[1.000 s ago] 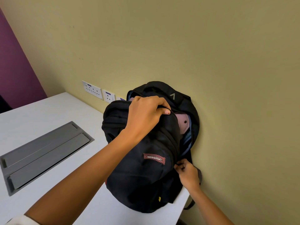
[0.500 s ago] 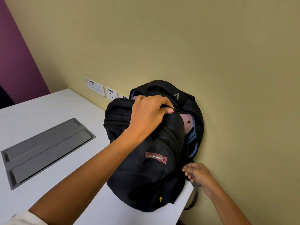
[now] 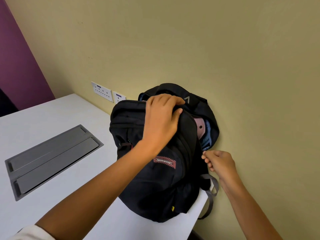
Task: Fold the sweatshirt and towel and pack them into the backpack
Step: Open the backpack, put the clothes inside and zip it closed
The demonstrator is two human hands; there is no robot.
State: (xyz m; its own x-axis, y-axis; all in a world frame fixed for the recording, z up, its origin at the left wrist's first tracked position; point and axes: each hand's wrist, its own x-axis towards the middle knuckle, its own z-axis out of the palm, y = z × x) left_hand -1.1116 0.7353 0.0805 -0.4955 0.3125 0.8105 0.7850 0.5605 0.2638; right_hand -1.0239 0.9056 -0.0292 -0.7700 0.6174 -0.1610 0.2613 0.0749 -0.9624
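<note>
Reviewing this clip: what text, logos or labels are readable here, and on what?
"ARISTOCRAT", apparently, upside down: red patch on the backpack.
Grey chevron mark, no letters: backpack's top.
Yellow tag: too small to read.
Blue labels on wall sockets: too small.

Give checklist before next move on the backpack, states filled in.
1. Left hand grips backpack top: ok.
2. Right hand pinches at the edge of the opening: ok.
3. What exactly that pinch holds: cannot tell.
4. Opening closed: not ok, gaping.
5. Pink fabric inside backpack: ok, seen through the gap.
6. Backpack resting on table: ok, at its right edge.
</note>
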